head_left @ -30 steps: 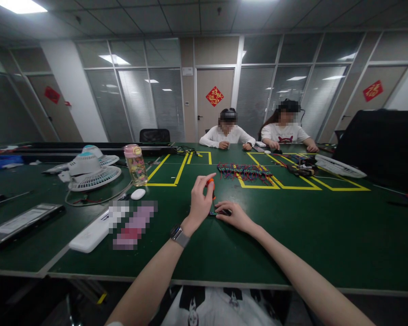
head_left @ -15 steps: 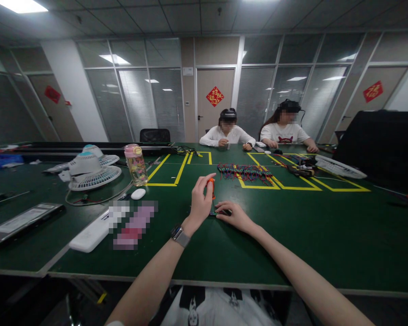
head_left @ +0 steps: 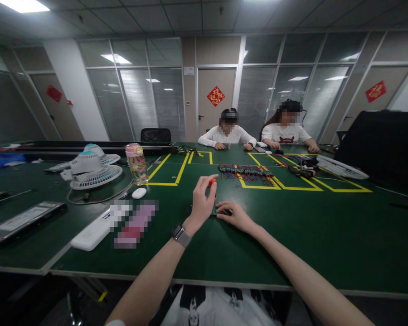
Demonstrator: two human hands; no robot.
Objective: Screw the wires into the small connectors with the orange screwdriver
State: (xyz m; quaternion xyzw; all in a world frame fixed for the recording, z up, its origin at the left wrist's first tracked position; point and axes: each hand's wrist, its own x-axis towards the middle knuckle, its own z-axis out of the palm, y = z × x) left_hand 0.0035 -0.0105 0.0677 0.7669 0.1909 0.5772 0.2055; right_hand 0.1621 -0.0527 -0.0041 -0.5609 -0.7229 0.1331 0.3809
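My left hand (head_left: 201, 199), with a watch on its wrist, is closed around the orange handle of a screwdriver (head_left: 213, 181). The tool stands upright, its thin shaft pointing down at a small dark piece (head_left: 213, 214) on the table, possibly a circuit board. That piece is pressed by the fingertips of my right hand (head_left: 236, 216), which rests low on the green top. Fingers cover much of the piece, so its shape is hard to make out.
Beyond my hands lies a row of small boards with red and blue wires (head_left: 246, 174). Leftward are a bottle (head_left: 137, 170), fans (head_left: 94, 174), a white case (head_left: 139, 193) and a flat metal unit (head_left: 27, 222). Two people (head_left: 228, 133) sit across the green table (head_left: 313, 244).
The fingers of my left hand have shifted on the screwdriver's handle, and less of its orange shows. My right hand stays on the small piece. A co-worker's hand has lowered to the table.
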